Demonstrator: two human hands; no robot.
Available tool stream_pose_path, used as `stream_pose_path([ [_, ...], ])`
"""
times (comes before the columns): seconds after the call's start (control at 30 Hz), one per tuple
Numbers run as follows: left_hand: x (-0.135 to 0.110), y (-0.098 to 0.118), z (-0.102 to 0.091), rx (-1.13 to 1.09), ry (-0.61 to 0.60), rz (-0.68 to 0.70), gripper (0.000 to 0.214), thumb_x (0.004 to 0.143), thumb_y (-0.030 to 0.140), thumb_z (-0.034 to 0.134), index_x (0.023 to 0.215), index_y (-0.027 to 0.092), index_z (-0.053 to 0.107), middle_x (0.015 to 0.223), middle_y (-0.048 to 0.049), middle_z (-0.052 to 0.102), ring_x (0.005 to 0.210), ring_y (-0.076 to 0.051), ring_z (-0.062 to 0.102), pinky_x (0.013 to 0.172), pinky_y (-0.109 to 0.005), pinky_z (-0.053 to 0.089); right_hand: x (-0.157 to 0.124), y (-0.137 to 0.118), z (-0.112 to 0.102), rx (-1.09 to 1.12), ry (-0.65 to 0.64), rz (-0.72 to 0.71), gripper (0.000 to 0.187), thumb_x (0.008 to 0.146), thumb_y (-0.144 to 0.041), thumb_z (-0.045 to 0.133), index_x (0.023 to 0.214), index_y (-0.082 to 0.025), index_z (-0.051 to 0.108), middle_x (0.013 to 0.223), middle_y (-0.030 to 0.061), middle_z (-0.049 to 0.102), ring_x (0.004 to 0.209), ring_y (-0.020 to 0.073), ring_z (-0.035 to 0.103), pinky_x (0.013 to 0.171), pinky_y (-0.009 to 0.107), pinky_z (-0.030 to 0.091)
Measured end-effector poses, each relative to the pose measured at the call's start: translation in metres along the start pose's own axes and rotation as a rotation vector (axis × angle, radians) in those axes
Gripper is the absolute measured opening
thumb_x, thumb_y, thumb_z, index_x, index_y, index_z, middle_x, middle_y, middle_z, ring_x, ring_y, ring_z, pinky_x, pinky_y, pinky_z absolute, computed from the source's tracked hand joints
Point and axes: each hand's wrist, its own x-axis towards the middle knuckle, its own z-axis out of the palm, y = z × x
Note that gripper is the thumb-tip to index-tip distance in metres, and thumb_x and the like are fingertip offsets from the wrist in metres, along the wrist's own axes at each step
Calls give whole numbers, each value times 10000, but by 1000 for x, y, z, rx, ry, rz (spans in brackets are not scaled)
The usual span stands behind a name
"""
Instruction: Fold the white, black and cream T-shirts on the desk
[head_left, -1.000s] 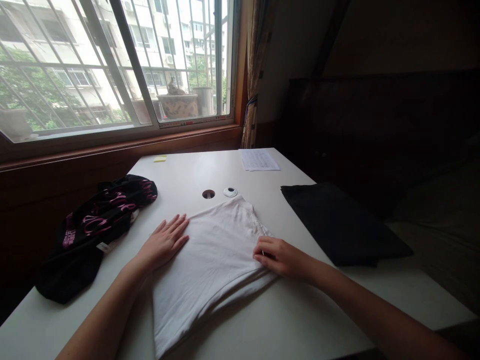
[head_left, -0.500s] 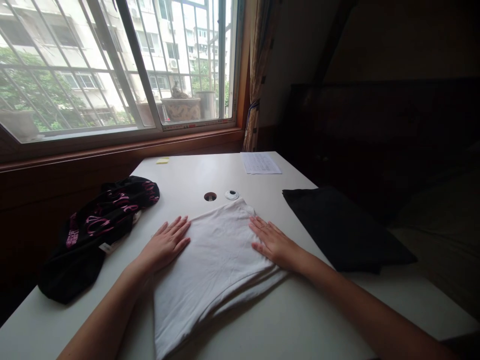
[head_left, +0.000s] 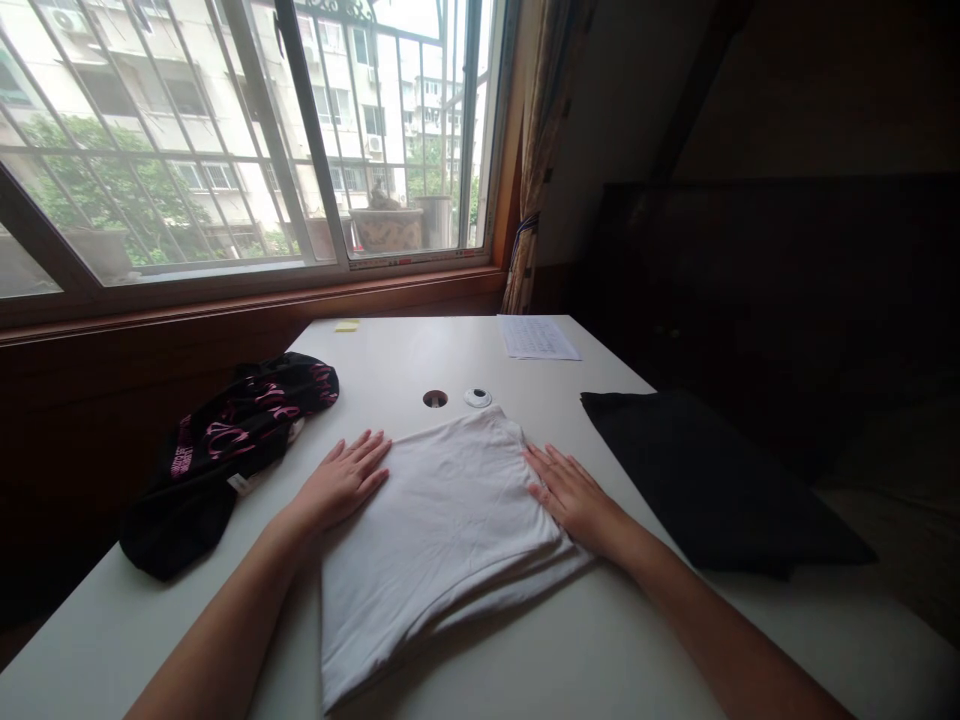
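A folded white garment [head_left: 442,520] lies in the middle of the white table [head_left: 615,640]. My left hand [head_left: 341,483] rests flat on the garment's left edge, fingers stretched out and open. On the right edge my right hand [head_left: 574,495] also lies flat with its fingers spread. Neither hand holds anything.
A crumpled black garment with pink lettering [head_left: 225,445] lies at the table's left. A folded black cloth [head_left: 705,480] sits at the right. A printed paper sheet [head_left: 536,337], a yellow sticky note [head_left: 346,325], a cable hole [head_left: 435,398] and its cap [head_left: 478,397] lie farther back. A barred window [head_left: 247,140] stands behind.
My right hand let go of its pinch on the garment's right edge and flattened out on it. The left hand stayed flat. The view shifted slightly.
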Motion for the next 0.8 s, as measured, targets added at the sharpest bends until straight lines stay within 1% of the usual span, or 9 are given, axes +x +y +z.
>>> stream_pose_path([
  [0.1, 0, -11, 0, -4, 5, -47, 608, 1044, 578, 280, 1580, 301, 357, 1660, -37, 291, 1555, -271, 225, 1248, -545, 179, -2, 8, 2, -15, 33, 23, 562, 1048, -518, 358, 1582, -344, 374, 1629, 23, 380, 1529, 307, 281, 1235, 566, 250],
  [0.2, -2, -27, 0, -18, 33, -106, 600, 1041, 562, 288, 1553, 278, 420, 1652, -57, 317, 1550, -280, 242, 1238, -552, 205, -2, 19, 4, -32, 54, 49, 554, 1040, -526, 366, 1552, -324, 437, 1617, 40, 405, 1519, 311, 308, 1227, 567, 267],
  [0.27, -3, -38, 0, -38, 78, -146, 590, 1037, 542, 304, 1522, 252, 474, 1636, -78, 358, 1537, -279, 282, 1232, -535, 236, -2, 28, 4, -38, 76, 55, 542, 1037, -515, 370, 1521, -300, 488, 1597, 60, 437, 1503, 315, 341, 1219, 571, 284],
  [0.37, -3, -49, 2, -75, 158, -172, 565, 1029, 499, 319, 1463, 222, 553, 1591, -89, 446, 1506, -256, 357, 1233, -478, 271, 1, 39, 4, -44, 126, 52, 528, 1033, -471, 368, 1473, -244, 552, 1559, 93, 489, 1473, 316, 395, 1210, 563, 312],
  [0.43, -3, -52, 3, -93, 200, -167, 548, 1023, 476, 327, 1425, 216, 594, 1559, -83, 494, 1484, -238, 399, 1234, -443, 285, 3, 44, 3, -41, 156, 44, 517, 1026, -440, 373, 1441, -214, 584, 1532, 107, 521, 1451, 310, 427, 1208, 550, 329],
  [0.53, -2, -54, 6, -118, 239, -162, 529, 1016, 463, 351, 1385, 205, 629, 1528, -88, 534, 1462, -236, 434, 1232, -428, 298, 7, 46, 1, -14, 195, 34, 480, 1013, -401, 393, 1389, -219, 629, 1491, 105, 565, 1410, 302, 477, 1200, 546, 349],
  [0.8, -1, -53, 6, -101, 271, -152, 479, 1010, 422, 389, 1360, 219, 647, 1498, -75, 568, 1441, -230, 463, 1225, -423, 323, 17, 43, -5, 73, 292, 22, 405, 1004, -353, 413, 1210, -213, 732, 1331, 109, 677, 1280, 286, 587, 1145, 501, 429],
])
